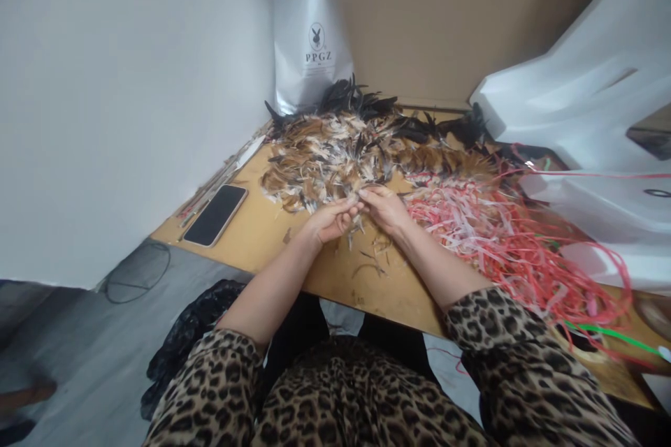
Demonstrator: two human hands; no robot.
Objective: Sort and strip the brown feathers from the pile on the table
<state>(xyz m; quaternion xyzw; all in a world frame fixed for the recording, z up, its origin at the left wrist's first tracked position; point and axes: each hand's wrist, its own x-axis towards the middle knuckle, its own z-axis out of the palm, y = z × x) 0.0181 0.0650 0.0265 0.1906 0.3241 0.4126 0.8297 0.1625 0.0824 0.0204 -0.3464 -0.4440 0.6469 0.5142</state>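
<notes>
A big heap of brown, white and black feathers (340, 150) lies across the back of a wooden table (335, 272). My left hand (331, 218) and my right hand (384, 207) meet at the heap's near edge. Both have their fingers pinched together on a few small feathers (361, 197) held between them. A couple of loose feathers (370, 267) lie on the wood just in front of my wrists. Leopard-print sleeves cover my upper arms.
A tangle of red, pink and white plastic strips (503, 237) spreads to the right. A black phone (216, 214) lies at the table's left edge. A white PPGZ bag (309, 42) stands at the back, white plastic sheeting (587, 98) at right, a black bag (189, 332) below.
</notes>
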